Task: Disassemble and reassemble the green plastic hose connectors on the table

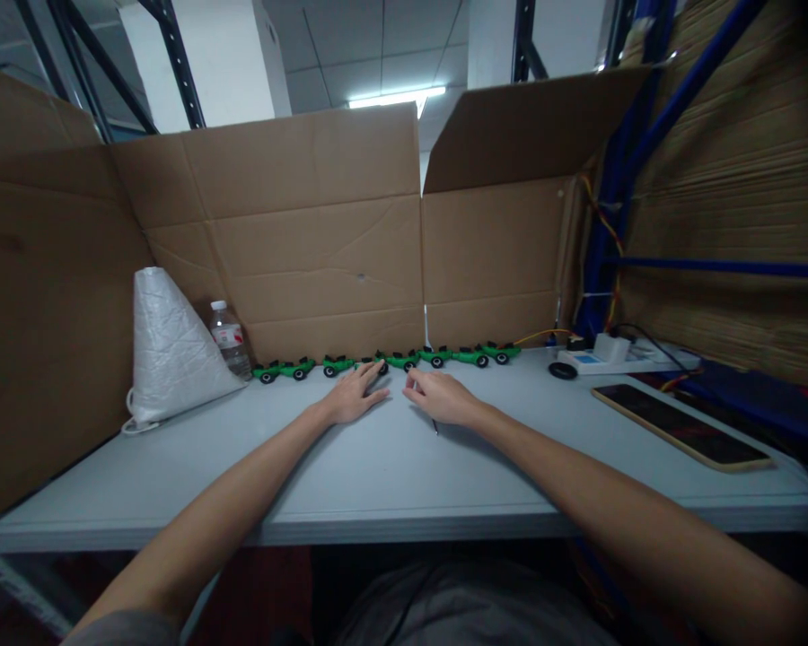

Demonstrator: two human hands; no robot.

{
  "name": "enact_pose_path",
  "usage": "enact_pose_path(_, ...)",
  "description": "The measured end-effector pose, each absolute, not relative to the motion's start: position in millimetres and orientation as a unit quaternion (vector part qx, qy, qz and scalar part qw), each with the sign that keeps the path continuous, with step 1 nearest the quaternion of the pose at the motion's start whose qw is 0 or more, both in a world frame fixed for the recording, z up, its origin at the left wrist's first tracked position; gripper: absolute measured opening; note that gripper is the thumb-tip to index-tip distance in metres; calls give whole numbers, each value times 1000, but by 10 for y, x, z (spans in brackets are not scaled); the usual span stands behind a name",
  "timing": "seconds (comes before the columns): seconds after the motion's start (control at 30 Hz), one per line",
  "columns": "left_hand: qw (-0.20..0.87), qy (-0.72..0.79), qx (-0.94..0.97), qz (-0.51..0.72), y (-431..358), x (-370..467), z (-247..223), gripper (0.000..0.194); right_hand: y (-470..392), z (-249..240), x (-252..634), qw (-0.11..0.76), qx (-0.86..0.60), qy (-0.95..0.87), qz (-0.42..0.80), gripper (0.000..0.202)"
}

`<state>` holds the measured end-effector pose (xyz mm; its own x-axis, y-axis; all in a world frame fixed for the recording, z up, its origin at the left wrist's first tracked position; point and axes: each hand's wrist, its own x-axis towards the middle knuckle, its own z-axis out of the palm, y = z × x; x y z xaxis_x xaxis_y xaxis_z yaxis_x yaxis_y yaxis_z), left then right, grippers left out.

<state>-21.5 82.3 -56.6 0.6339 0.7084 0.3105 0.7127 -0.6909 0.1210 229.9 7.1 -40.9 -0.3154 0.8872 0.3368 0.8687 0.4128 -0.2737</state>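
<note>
Several small green toy cars with black wheels stand in a row along the back of the table. My left hand lies flat on the tabletop with its fingers apart. Its fingertips reach a green car in the middle of the row and partly cover the one beside it; whether they touch is unclear. To its right, my right hand is closed with the fingers curled in. A thin dark rod sticks out beneath this hand toward me; the rest of it is hidden.
On the left, a silvery-white wrapped cone stands before a water bottle. A phone, a power strip and a black ring lie on the right. Cardboard walls enclose the white table.
</note>
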Motion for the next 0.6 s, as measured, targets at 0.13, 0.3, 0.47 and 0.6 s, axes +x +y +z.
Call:
enact_pose_path(0.13,36,-386,-902,-188,807,-212,-550,89,74,-401,2293,219,-542,-811,18,23)
enact_pose_path(0.3,18,-381,-914,-136,804,-220,-532,82,65,-381,2282,212,-546,-810,23,24)
enact_pose_path(0.47,15,-393,-909,-138,781,-210,-510,83,50,-361,2269,207,-548,-810,24,25)
enact_pose_path(0.6,25,-385,-909,-158,768,-196,-506,86,42,-357,2270,208,-551,-808,25,26)
